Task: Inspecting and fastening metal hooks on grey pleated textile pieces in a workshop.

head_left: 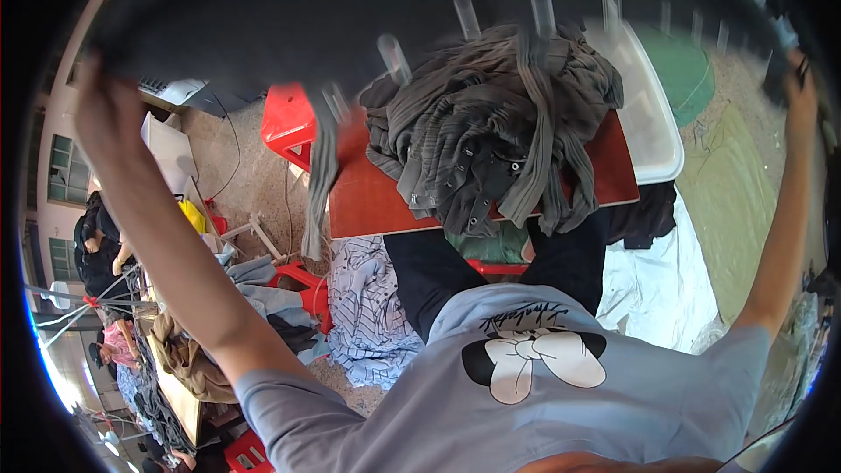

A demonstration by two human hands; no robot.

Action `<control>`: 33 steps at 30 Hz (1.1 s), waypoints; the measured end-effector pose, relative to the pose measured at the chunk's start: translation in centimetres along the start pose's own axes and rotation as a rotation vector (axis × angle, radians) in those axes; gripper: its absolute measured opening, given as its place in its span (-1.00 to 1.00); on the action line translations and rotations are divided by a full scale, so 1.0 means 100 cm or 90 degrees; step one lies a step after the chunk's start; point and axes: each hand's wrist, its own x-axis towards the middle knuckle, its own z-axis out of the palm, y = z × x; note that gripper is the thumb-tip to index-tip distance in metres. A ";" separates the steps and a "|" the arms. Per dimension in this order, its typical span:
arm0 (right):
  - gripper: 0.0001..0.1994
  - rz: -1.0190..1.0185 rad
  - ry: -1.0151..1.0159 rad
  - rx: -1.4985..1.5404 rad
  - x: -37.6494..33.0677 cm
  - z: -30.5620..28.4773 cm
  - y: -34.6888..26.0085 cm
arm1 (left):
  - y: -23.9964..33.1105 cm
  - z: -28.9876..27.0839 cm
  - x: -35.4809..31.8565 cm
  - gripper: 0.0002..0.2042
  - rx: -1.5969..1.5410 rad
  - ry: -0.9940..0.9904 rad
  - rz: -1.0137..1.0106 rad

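Observation:
A dark, nearly black cloth [263,17], blurred by motion, is stretched wide across the top between my raised hands. My left hand [109,101] is closed on its left end, the fingers smeared. At the far right my right hand [799,79] grips the other end. Several small clear strips [394,59] show along the cloth's lower edge; I cannot tell what they are. Below the cloth lies a heap of dark grey ribbed garments [491,123] with metal snaps and dangling bands. It rests on a reddish-brown board [368,206] in front of me, touched by neither hand.
A white plastic tub [661,123] stands right of the board, a red stool [287,123] to its left. Striped cloth [368,307] and white sheeting [661,285] lie below on either side. At far left, people [101,236] are near a table heaped with clothes [180,355].

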 end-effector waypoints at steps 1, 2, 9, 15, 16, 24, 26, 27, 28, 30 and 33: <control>-0.74 0.080 -0.108 0.035 -0.037 0.002 0.009 | -0.013 -0.022 -0.032 -0.58 0.027 0.006 -0.095; -0.74 0.184 -0.243 0.039 -0.072 0.006 0.017 | -0.028 -0.042 -0.061 -0.60 0.049 -0.158 -0.133; -0.88 0.263 -0.504 0.038 -0.159 0.062 -0.004 | -0.133 -0.132 -0.245 -0.55 0.275 -0.354 -0.670; -0.91 -0.043 -0.514 0.185 -0.082 0.204 -0.105 | -0.180 -0.132 -0.292 -0.41 0.268 -0.211 -0.701; -0.92 -0.087 -0.511 0.203 -0.072 0.232 -0.128 | -0.188 -0.131 -0.294 -0.40 0.349 -0.224 -0.621; -0.65 -0.393 -0.610 0.350 -0.065 0.421 -0.317 | -0.180 -0.096 -0.275 -0.88 0.403 -0.248 -0.323; -0.59 -0.458 -0.731 0.386 -0.074 0.434 -0.344 | -0.151 -0.092 -0.268 -0.91 0.034 -0.217 -0.548; -0.60 -0.479 -0.818 0.343 -0.074 0.439 -0.354 | -0.135 -0.089 -0.272 -0.91 -0.103 -0.190 -0.545; -0.60 -0.495 -0.913 0.287 -0.073 0.443 -0.361 | -0.124 -0.089 -0.269 -0.91 -0.144 -0.196 -0.499; -0.60 -0.510 -1.002 0.167 -0.065 0.447 -0.362 | -0.106 -0.095 -0.259 -0.87 -0.192 -0.212 -0.454; -0.61 -0.519 -0.980 0.076 -0.044 0.456 -0.343 | -0.091 -0.111 -0.238 -0.76 -0.213 -0.206 -0.369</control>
